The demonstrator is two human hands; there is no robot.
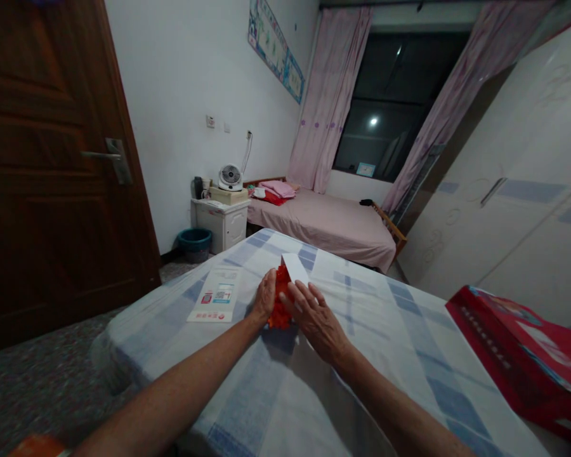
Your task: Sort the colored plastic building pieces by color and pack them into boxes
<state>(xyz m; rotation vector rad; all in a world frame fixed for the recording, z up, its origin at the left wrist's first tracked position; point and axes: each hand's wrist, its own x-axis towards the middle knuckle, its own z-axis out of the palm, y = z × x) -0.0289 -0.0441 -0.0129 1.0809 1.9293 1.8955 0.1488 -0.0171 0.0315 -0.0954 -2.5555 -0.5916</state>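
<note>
A clump of small, shiny orange-red pieces (280, 316) sits on the cloth-covered table between my two hands. A white card or flap (295, 269) stands tilted behind it; whether it belongs to a box cannot be made out. My left hand (265, 295) is curled against the clump's left side, its fingers close together and partly hidden. From the right, my right hand (316, 317) lies over the clump with fingers stretched and slightly apart, the fingertips touching the pieces and the lower part of the card. Left of my hands lies a flat printed leaflet (216, 295) with a QR code.
A blue-and-white checked cloth (380, 355) covers the table. At its right edge rests a large red box (518, 355). Beyond are a bed (333, 222), a white cabinet (235, 225) with a small fan (230, 178), and a bin (195, 244). A wooden door (52, 158) stands left.
</note>
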